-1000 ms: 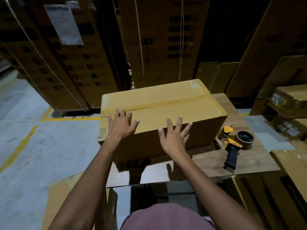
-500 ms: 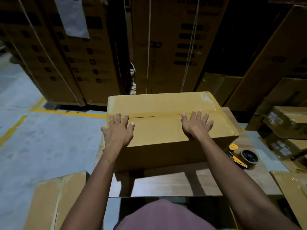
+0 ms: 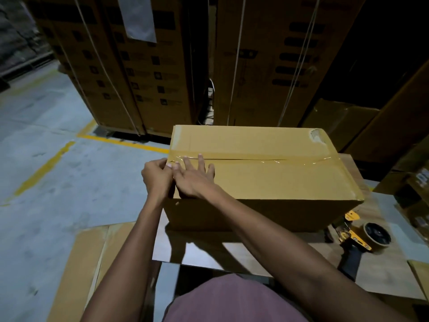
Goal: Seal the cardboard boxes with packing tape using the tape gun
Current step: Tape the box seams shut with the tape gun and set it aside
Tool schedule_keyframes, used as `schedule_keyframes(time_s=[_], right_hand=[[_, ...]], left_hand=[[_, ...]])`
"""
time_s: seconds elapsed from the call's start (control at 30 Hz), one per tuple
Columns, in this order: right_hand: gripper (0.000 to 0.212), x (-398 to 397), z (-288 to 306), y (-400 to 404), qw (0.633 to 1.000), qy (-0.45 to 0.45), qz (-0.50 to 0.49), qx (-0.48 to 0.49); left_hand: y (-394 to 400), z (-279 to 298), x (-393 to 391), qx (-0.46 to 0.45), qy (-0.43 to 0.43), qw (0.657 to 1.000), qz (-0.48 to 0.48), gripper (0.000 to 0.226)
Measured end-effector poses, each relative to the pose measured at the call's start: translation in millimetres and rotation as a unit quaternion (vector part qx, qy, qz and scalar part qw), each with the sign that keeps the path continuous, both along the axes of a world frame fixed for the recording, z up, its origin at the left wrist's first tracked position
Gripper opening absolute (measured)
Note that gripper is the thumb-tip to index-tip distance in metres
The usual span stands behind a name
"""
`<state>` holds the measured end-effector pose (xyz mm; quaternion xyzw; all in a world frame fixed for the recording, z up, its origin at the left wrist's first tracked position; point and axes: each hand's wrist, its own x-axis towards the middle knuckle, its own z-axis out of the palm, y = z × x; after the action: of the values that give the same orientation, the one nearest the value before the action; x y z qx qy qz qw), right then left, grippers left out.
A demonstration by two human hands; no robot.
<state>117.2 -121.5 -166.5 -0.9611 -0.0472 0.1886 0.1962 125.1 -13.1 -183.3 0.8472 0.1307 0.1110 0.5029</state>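
Observation:
A closed cardboard box (image 3: 274,180) sits on a wooden table (image 3: 383,270) in front of me. Clear tape (image 3: 278,160) runs along its top seam. Both hands meet at the box's left end. My left hand (image 3: 156,176) is curled over the left edge, its fingertips on the tape end. My right hand (image 3: 193,178) lies flat on the box top, fingers spread and pressing by the seam. A yellow and black tape gun (image 3: 358,240) lies on the table to the right of the box, untouched.
Tall strapped cartons (image 3: 130,66) stand behind the table. More boxes (image 3: 415,201) are stacked at the right. Flat cardboard sheets (image 3: 86,263) lie on the floor at the lower left, beside a concrete floor (image 3: 46,159) with yellow lines.
My right hand has slid left along the box top from the right end to the left end, next to my left hand. My left hand has shifted onto the left edge.

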Motion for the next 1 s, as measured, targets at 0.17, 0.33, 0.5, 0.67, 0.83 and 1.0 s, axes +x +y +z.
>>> schedule_keyframes(time_s=[0.17, 0.33, 0.5, 0.67, 0.83, 1.0], right_hand=[[0.069, 2, 9, 5, 0.997, 0.003, 0.001, 0.074], [0.066, -14, -6, 4, 0.992, -0.042, 0.024, 0.113], [0.074, -21, -14, -10, 0.989, -0.083, 0.002, 0.122], [0.071, -42, -12, -23, 0.986, -0.11, -0.028, 0.125], [0.065, -103, -24, -35, 0.967, -0.251, -0.027, -0.009], [0.054, -120, -38, -58, 0.947, -0.315, -0.06, -0.006]], left_hand=[[14, -8, -6, -0.056, 0.004, 0.998, -0.008, 0.024], [16, -20, -20, -0.084, 0.002, 0.996, 0.005, 0.025], [12, -30, -34, -0.063, -0.006, 0.997, 0.032, 0.026], [2, -21, -39, 0.15, 0.005, 0.988, 0.025, 0.027], [0, -5, -38, 0.311, 0.008, 0.949, -0.041, 0.022], [-1, 11, -2, 0.327, 0.008, 0.937, -0.123, 0.053]])
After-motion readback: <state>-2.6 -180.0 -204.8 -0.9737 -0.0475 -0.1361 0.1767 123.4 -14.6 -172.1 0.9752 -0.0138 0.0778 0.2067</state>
